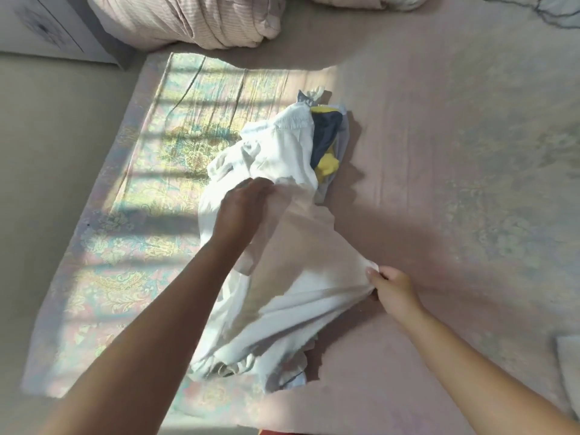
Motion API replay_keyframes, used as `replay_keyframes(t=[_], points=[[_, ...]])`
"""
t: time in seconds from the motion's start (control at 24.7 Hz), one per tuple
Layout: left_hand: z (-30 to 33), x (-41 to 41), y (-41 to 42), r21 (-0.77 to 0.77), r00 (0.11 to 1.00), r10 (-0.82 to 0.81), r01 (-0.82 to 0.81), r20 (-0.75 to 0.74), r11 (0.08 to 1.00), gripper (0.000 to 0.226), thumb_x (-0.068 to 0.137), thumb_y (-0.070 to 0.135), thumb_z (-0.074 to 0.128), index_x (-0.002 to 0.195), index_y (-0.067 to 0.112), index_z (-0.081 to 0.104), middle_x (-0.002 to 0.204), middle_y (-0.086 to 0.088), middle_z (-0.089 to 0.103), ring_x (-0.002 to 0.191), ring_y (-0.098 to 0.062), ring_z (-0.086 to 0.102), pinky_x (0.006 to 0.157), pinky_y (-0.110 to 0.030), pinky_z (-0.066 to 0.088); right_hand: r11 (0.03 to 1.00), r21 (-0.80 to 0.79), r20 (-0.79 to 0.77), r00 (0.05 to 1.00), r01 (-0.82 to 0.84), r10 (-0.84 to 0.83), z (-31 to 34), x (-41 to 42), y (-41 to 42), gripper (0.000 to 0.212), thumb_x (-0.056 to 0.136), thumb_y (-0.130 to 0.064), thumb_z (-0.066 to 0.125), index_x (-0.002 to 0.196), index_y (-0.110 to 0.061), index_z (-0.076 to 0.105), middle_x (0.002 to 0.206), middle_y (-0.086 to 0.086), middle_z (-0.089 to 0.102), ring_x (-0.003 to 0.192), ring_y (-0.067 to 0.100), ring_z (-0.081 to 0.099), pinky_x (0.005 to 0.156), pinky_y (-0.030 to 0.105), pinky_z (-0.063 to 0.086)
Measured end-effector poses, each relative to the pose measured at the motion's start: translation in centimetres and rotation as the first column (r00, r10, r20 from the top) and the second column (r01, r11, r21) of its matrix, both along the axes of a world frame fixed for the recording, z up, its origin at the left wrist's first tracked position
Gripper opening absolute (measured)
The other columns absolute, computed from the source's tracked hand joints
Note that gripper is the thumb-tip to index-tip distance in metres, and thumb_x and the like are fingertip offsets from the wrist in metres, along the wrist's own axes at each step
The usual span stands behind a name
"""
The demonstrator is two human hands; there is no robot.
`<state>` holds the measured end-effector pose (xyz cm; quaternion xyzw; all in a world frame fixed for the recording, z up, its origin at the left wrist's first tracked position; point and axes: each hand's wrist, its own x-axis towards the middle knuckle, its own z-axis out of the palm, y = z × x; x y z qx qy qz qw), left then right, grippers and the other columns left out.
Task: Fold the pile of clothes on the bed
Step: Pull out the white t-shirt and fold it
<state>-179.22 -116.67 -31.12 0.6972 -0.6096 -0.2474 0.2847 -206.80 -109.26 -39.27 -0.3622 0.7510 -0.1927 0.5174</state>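
Hands on white garment, pile on bed

Head view: white garment (282,277) lies stretched across the middle of the bed (439,152), running from the near edge up toward the pile of clothes (314,142). Left hand (241,202) is out at the far end of the garment, fingers curled into the white cloth, gripping a bunch of it just at the near side of the pile. Right hand (392,290) is nearer and off to the right, pinching the garment's right edge between thumb and fingers, cloth pulled taut toward it. Garment sags between the two hands; its lower part is crumpled on the sheet near the bed's front edge. Pile sits beyond the left hand, touching the garment: white piece on top, navy item (326,130) and yellow item (326,167) showing on its right side. Rolled pink duvet (204,20) at the far end of the bed, well apart from the pile. Sunlight stripes fall on the patterned sheet left of the garment.
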Motion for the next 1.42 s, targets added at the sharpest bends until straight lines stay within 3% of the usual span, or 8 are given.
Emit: replay_keyframes(t=[0.12, 0.41, 0.57, 0.69, 0.77, 0.89, 1.22, 1.42], points=[[9.9, 0.8, -2.0, -0.104, 0.99, 0.05, -0.063, -0.13, 0.993, 0.018, 0.091, 0.015, 0.053, 0.089, 0.017, 0.071, 0.077, 0.017, 0.063, 0.068, 0.015, 0.053, 0.064, -0.005, 0.038, 0.994, -0.077, -0.062, 0.995, -0.083, 0.079, 4.2, -2.5, -2.0, 0.032, 0.094, -0.016, 0.056, 0.063, -0.01, 0.05, 0.06, 0.007, 0.041, 0.062, 0.016, 0.039, 0.06, 0.031, 0.031], [34.9, -6.7, -2.1, -0.351, 0.923, -0.324, 0.239, -0.207, 0.905, 0.019, 0.088, 0.004, 0.062, 0.087, 0.02, 0.071, 0.069, 0.017, 0.064, 0.063, 0.01, 0.05, 0.065, -0.01, 0.042, 0.911, -0.213, -0.198, 0.929, -0.352, 0.313, 26.0, -7.2, -6.7, 0.035, 0.091, -0.02, 0.059, 0.058, -0.012, 0.05, 0.052, 0.0, 0.047, 0.048, 0.011, 0.045, 0.043, 0.014, 0.029], [46.4, -10.2, -1.7, -0.465, 0.843, -0.479, 0.332, -0.245, 0.821, 0.02, 0.091, -0.002, 0.054, 0.089, 0.015, 0.065, 0.061, 0.02, 0.061, 0.059, 0.009, 0.051, 0.06, -0.006, 0.04, 0.579, 0.138, -0.149, 0.561, -0.804, 0.814, 39.6, -9.1, -7.4, 0.023, 0.087, -0.04, 0.062, 0.094, -0.02, 0.069, 0.087, -0.007, 0.069, 0.08, 0.002, 0.064, 0.062, 0.015, 0.046], [56.3, -15.0, -0.6, -0.516, 0.818, -0.512, 0.33, -0.26, 0.79, 0.021, 0.095, 0.0, 0.05, 0.085, 0.014, 0.062, 0.057, 0.014, 0.058, 0.055, 0.001, 0.049, 0.058, -0.013, 0.041, 0.635, -0.582, -0.133, 0.83, -0.508, 0.542, 53.6, -11.2, -7.1, 0.042, 0.076, -0.052, 0.068, 0.114, -0.035, 0.061, 0.121, -0.013, 0.059, 0.11, -0.003, 0.053, 0.079, 0.011, 0.044], [57.7, -15.9, -1.0, -0.486, 0.799, -0.529, 0.354, -0.285, 0.799, 0.021, 0.096, 0.003, 0.049, 0.084, 0.014, 0.063, 0.053, 0.014, 0.056, 0.049, 0.001, 0.047, 0.052, -0.012, 0.041, 0.519, -0.797, 0.052, 0.822, -0.308, 0.568, 58.9, -9.8, -6.8, 0.048, 0.074, -0.045, 0.07, 0.12, -0.042, 0.055, 0.12, -0.025, 0.058, 0.109, -0.012, 0.05, 0.077, 0.013, 0.047], [58.5, -15.7, -1.4, -0.481, 0.776, -0.528, 0.337, -0.345, 0.809, 0.02, 0.097, 0.005, 0.048, 0.087, 0.013, 0.063, 0.056, 0.013, 0.059, 0.048, 0.001, 0.051, 0.05, -0.012, 0.044, 0.487, -0.81, 0.059, 0.78, -0.327, 0.623, 62.4, -8.8, -6.7, 0.006, 0.086, -0.022, 0.066, 0.089, -0.017, 0.063, 0.072, -0.017, 0.066, 0.061, -0.006, 0.058, 0.057, 0.012, 0.045], [59.5, -16.0, -1.8, -0.5, 0.952, -0.275, 0.173, -0.136, 0.848, 0.016, 0.096, 0.007, 0.05, 0.103, 0.004, 0.064, 0.073, 0.0, 0.061, 0.058, -0.003, 0.053, 0.061, -0.02, 0.044, 0.523, -0.821, 0.022, 0.902, -0.23, 0.432, 71.7, -6.4, -7.4, 0.02, 0.089, -0.019, 0.065, 0.076, -0.006, 0.056, 0.074, 0.015, 0.058, 0.059, 0.024, 0.054, 0.057, 0.031, 0.043], [57.1, -18.1, 3.1, -0.688, 0.899, -0.293, -0.011, -0.324, 0.726, 0.042, 0.082, 0.06, 0.05, 0.106, 0.026, 0.048, 0.098, 0.008, 0.058, 0.084, 0.004, 0.057, 0.07, -0.013, 0.045, 0.521, -0.849, 0.035, 0.975, -0.085, 0.217, 75.2, -4.5, -7.9, 0.026, 0.085, 0.004, 0.058, 0.063, -0.006, 0.048, 0.057, 0.009, 0.051, 0.035, 0.016, 0.055, 0.038, 0.02, 0.045]])
